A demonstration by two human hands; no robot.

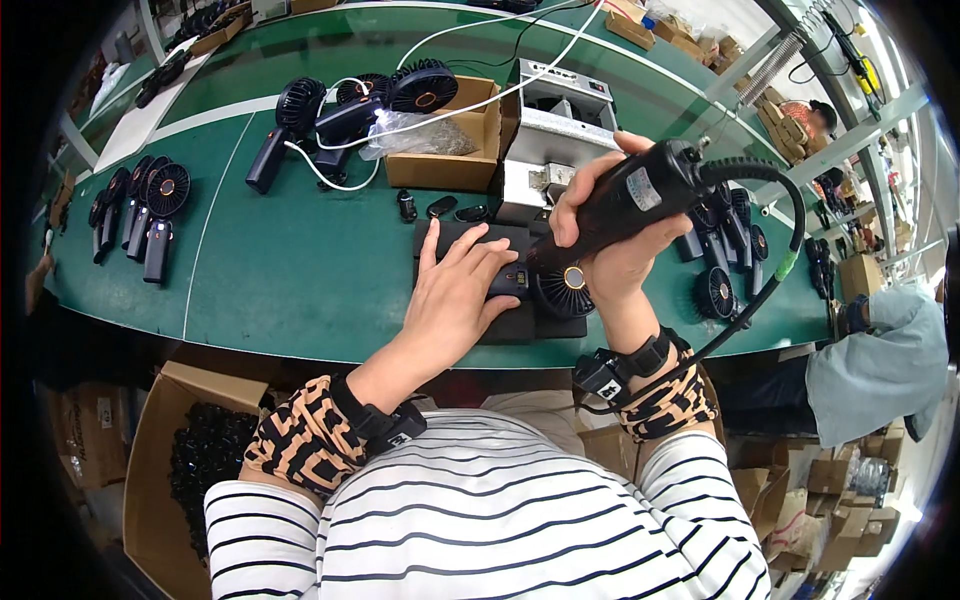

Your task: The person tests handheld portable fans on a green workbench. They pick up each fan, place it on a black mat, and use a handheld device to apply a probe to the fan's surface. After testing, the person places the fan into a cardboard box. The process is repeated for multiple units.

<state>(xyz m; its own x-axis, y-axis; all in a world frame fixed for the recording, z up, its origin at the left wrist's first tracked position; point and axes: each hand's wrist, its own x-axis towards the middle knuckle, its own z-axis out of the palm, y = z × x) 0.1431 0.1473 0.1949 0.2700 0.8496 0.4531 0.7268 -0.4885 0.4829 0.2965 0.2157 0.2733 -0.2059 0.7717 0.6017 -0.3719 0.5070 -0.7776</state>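
A dark handheld fan (563, 293) lies on a black pad (515, 325) near the front edge of the green table. My left hand (450, 290) rests across its handle, fingers spread over the pad, with the thumb on the near side and the index finger on the far side. Wrapped in my right hand (622, 245) is a black electric screwdriver (635, 195), tilted with its lower end over the fan's neck. The tip is hidden, so contact cannot be told. A corrugated cable (795, 200) runs from the screwdriver's top.
Small black parts (441, 207) lie beyond the pad, before an open cardboard box (440, 170) and a metal machine (555, 130). More fans stand at the left (150, 200) and right (715, 290). A white cable (500, 95) crosses above. A co-worker's sleeve (880, 350) is at right.
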